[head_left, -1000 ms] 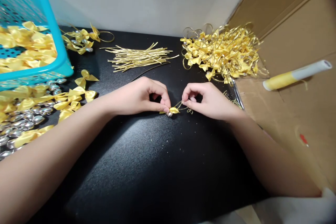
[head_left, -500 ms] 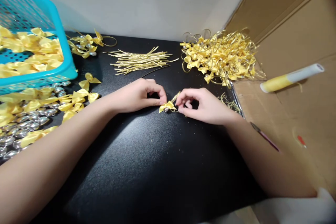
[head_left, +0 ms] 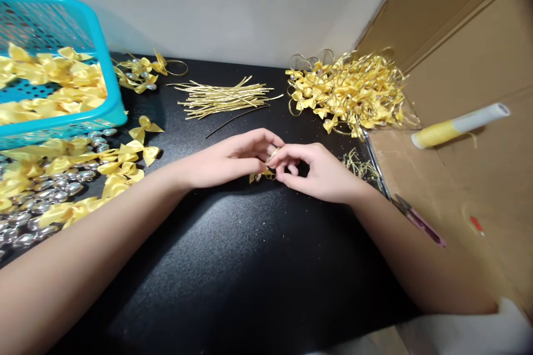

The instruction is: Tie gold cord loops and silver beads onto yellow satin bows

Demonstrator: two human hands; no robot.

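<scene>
My right hand [head_left: 318, 169] pinches a gold wire [head_left: 272, 155] between thumb and fingers, low over the black table. A yellow bow [head_left: 252, 178] with a silver bead [head_left: 258, 177] is attached at that wire, mostly covered by my left thumb. My left hand [head_left: 237, 158] reaches across above the bow with its fingers stretched out and its thumb apart from them. Its fingertips lie behind the wire, close against my right fingers. Whether they touch the wire is hidden.
Gold wires [head_left: 227, 97] lie loosely bundled at the back. A heap of finished bows on wire loops [head_left: 350, 89] is back right, near wire clippings [head_left: 360, 166] and pink-handled snips [head_left: 420, 222]. A turquoise basket [head_left: 119, 111] of bows, loose bows [head_left: 144, 127] and silver beads [head_left: 58, 186] are left.
My left hand has let go of the bow's edge and stretched its fingers rightward over it, up to my right fingers. My right hand has shifted slightly left, still pinching.
</scene>
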